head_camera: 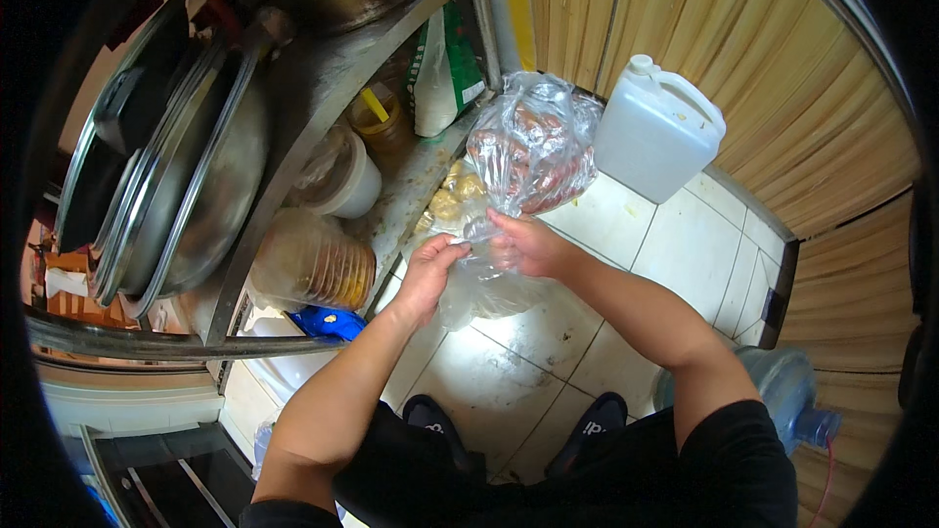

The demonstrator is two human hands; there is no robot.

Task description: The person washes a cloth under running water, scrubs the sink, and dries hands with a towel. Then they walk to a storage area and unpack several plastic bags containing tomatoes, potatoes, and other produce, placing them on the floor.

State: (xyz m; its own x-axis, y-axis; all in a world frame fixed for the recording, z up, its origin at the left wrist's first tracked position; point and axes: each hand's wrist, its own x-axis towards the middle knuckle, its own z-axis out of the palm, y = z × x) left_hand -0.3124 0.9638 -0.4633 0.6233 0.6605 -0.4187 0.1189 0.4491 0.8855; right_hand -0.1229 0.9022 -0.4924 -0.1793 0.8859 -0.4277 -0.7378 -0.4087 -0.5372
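A clear plastic bag (pixel 532 139) full of reddish-brown lumps stands on the floor ahead of me, its neck gathered and twisted. My right hand (pixel 532 243) grips that neck, with loose plastic trailing below it. Between thumb and fingers, my left hand (pixel 429 275) pinches the bag's plastic just left of the right hand. Yellowish lumps (pixel 451 198), perhaps potatoes, lie in thin plastic left of the bag, beside the shelf. What exactly the bagged lumps are, I cannot tell through the shiny film.
A white plastic jerrycan (pixel 653 132) stands right of the bag against wood-grain panels (pixel 682 15). On the left, a metal shelf (pixel 418 198) holds a white tub (pixel 348 183) and a ribbed plastic container (pixel 315 264). Metal basins (pixel 220 198) lean above; a blue water bottle (pixel 785 396) lies near my right elbow.
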